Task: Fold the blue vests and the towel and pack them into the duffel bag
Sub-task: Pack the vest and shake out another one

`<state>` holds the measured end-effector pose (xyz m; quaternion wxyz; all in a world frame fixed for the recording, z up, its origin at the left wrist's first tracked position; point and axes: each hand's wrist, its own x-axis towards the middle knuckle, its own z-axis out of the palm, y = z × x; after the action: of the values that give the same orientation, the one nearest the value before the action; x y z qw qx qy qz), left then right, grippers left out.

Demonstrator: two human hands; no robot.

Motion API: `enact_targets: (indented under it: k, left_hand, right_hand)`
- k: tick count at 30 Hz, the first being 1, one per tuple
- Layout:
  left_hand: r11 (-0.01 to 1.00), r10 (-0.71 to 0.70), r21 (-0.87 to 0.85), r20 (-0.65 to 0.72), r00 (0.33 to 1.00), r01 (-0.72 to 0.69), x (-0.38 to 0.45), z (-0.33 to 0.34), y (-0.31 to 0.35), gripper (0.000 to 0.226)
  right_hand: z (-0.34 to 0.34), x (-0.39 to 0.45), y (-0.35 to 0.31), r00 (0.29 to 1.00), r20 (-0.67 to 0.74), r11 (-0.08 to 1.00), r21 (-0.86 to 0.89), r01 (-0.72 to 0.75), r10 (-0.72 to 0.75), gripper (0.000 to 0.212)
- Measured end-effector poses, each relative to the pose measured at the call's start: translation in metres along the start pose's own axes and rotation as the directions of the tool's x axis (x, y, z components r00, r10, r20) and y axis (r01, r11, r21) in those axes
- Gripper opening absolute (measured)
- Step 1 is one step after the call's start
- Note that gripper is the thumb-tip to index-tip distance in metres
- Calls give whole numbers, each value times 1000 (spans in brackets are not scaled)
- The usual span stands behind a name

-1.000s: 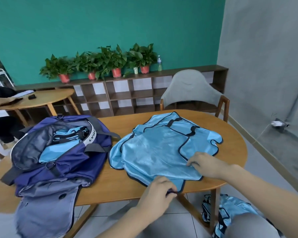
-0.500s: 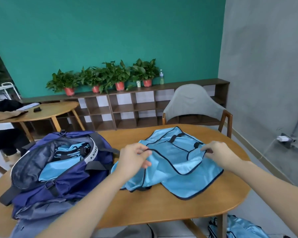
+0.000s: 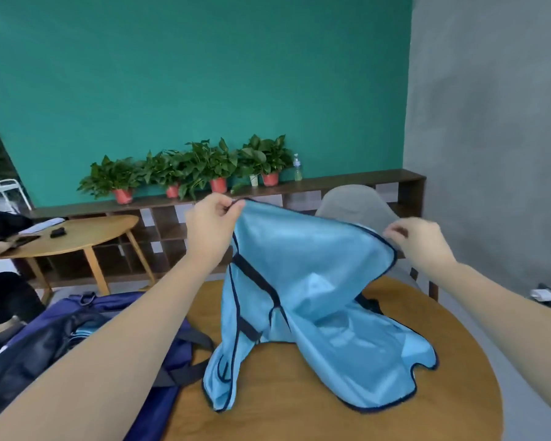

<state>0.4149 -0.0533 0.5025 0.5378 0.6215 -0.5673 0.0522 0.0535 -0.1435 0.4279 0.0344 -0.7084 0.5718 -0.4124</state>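
L hand (image 3: 211,218) + R hand (image 3: 417,240) fingers pinching blue vest (image 3: 303,281) top edge, hem on table (image 3: 299,415)

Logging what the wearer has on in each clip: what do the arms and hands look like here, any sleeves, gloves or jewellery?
Both forearms are bare as far as the frame shows: no sleeves in view. The left hand and right hand wear no gloves, and no watch, bracelet or ring shows on either.

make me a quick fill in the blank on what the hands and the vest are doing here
1. Both hands pinch the top edge of the ____-coloured vest.
2. The vest's lower end rests on the ____.
3. The bag lies beside the vest on the side of the ____ hand.
4. The right hand is in front of a grey ____.

Missing words: blue; table; left; chair
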Motion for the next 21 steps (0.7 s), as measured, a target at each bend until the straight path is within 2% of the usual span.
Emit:
enact_targets:
  k: [2, 3, 6, 8, 10, 14, 16, 19, 21]
  left_hand:
    - [996, 45, -71, -64, 997, -50, -12, -1, 10, 19]
    - [996, 66, -52, -32, 997, -68, -23, 2, 9, 18]
    - [988, 78, 110, 251, 965, -109, -67, 19, -9, 17]
    - [973, 40, 190, 407, 912, -127, -96, 32, -31, 21]
    - [962, -14, 244, 500, 866, -126, -119, 44, -51, 22]
    - [947, -102, 300, 625, 774, -117, -146, 54, -73, 25]
    - [941, -103, 311, 637, 764, -131, -153, 55, -77, 27]
    - [943, -104, 307, 635, 765, -127, -157, 55, -77, 31]
    - [965, -122, 255, 648, 752, -63, -159, 55, -73, 28]
  right_hand:
    - [-5, 5, -5, 991, -132, 998, 52, 42, -35, 14]
    - [-6, 3, -5, 991, -122, 997, 52, 57, -50, 14]
    - [4, -21, 5, 989, 130, 997, -12, 75, -73, 12]
    - [18, -43, 13, 950, 304, 992, -79, 96, -67, 11]
    - [34, -66, 18, 890, 454, 992, -90, 83, -33, 13]
    - [62, -111, 19, 747, 665, 997, -66, 45, 11, 18]
    - [75, -135, 16, 685, 729, 998, -46, 32, 11, 27]
    - [95, -171, 9, 634, 772, 999, 29, 36, -45, 40]
    - [105, -189, 0, 625, 773, 994, 101, 49, -110, 23]
